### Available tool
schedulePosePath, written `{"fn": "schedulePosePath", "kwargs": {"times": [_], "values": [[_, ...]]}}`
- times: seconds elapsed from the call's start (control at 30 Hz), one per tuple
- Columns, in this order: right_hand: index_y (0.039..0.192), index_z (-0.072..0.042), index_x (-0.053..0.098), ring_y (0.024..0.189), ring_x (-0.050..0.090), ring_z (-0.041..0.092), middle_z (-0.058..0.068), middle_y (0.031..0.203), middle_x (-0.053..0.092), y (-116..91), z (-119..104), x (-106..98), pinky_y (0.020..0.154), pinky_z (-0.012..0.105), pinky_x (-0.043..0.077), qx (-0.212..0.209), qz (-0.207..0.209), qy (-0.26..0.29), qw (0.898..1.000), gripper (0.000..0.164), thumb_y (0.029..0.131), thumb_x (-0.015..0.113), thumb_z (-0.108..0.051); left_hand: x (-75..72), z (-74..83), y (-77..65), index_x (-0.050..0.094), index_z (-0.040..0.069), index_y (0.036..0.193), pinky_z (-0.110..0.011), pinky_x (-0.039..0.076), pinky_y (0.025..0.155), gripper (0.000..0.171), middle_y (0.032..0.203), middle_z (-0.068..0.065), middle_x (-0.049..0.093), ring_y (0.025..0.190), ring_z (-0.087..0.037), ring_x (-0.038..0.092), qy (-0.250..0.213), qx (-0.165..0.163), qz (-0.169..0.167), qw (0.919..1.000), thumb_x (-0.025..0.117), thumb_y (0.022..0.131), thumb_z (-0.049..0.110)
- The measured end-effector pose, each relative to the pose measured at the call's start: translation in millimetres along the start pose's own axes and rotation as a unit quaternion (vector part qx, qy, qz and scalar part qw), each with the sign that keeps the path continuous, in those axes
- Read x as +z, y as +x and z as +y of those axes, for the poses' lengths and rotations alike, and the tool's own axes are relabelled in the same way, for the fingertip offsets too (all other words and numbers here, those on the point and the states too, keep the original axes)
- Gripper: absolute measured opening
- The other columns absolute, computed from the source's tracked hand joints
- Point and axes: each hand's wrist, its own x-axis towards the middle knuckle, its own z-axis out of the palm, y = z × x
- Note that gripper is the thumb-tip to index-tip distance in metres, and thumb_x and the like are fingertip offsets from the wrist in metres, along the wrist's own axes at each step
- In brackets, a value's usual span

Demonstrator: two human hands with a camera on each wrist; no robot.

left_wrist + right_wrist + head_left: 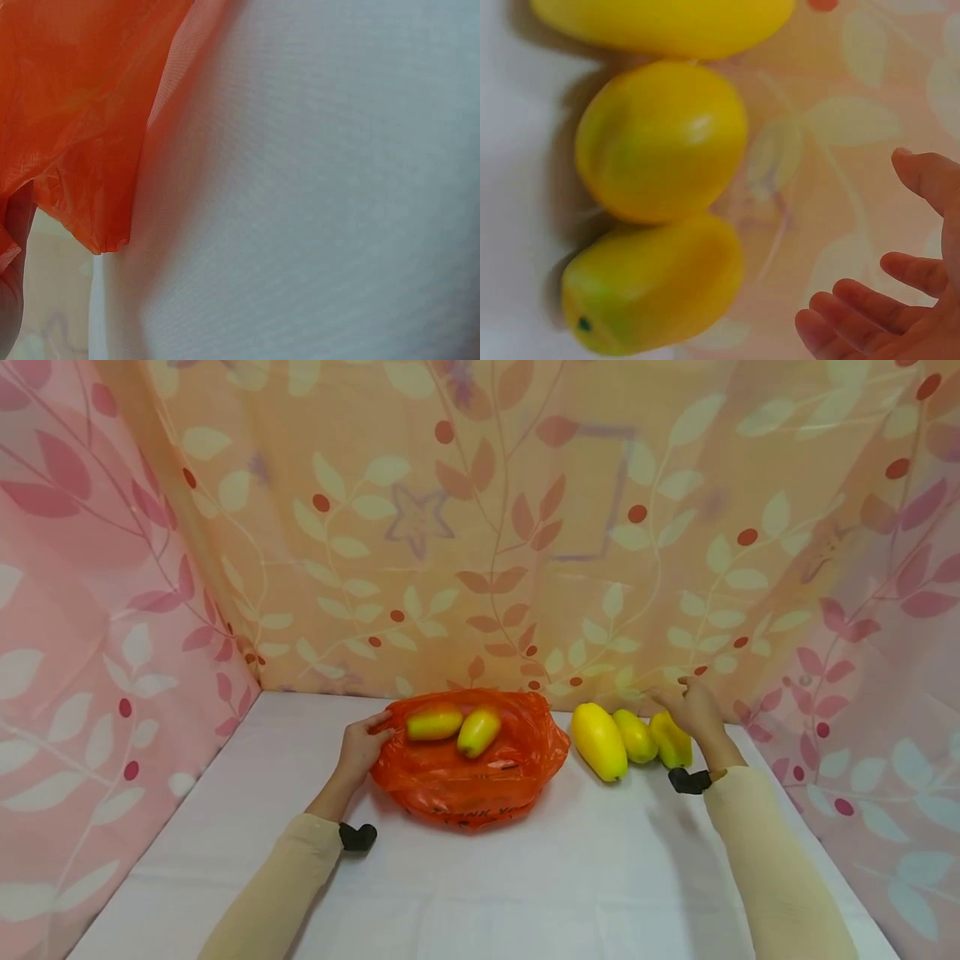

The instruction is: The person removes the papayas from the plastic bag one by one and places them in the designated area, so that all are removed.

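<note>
My left hand (362,748) grips the left edge of an orange-red plastic bag (480,789). In the left wrist view the bag (82,97) partly covers that hand (11,292). Two yellow-green mangoes (433,724) lie within the bag's outline; whether they are inside its mouth I cannot tell. To the right of the bag stands a row: a large oblong yellow fruit (598,742), a mango (635,737) and a curved mango (670,741). My right hand (692,706), fingers spread and holding nothing, hovers by the curved mango (652,285), apart from it.
A white cloth (525,893) covers the table. Behind it hangs a yellow leaf-patterned curtain (495,527), with pink patterned curtains (67,610) at both sides. Dark wrist straps (358,837) sit over the beige sleeves (277,881).
</note>
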Motion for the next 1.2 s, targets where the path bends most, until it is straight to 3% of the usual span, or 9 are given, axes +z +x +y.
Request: {"fn": "schedulePosePath", "kwargs": {"times": [0.53,0.67,1.2], "values": [[0.152,-0.002,0.024,0.128,0.042,0.048,0.032,0.146,0.038,-16,-80,-2,0.105,0.060,0.041,-0.045,-0.050,0.041,0.997,0.090,0.091,0.052,-0.062,2.8,1.1,0.6,0.053,0.000,0.137,-0.043,0.032,0.117,0.044,0.145,-0.018,0.049,0.143,-0.030,0.036,-0.006,-0.007,-0.002,1.0000,0.060,0.094,0.006],[0.152,-0.002,0.027,0.128,0.042,0.046,0.031,0.145,0.039,-21,-100,1,0.105,0.058,0.043,-0.065,-0.059,0.067,0.994,0.083,0.093,0.057,-0.053,3.0,2.8,0.3,0.053,-0.001,0.137,-0.044,0.032,0.118,0.045,0.145,-0.018,0.049,0.143,-0.030,0.036,-0.011,-0.007,0.000,0.9999,0.060,0.094,0.006],[0.147,-0.004,0.038,0.125,0.049,0.040,0.025,0.136,0.051,-36,-161,32,0.101,0.052,0.048,-0.109,-0.091,0.099,0.985,0.068,0.094,0.063,-0.038,4.5,2.4,1.3,0.054,0.000,0.137,-0.043,0.033,0.117,0.044,0.145,-0.018,0.049,0.142,-0.029,0.038,-0.020,-0.011,0.002,0.9997,0.060,0.094,0.005]]}}
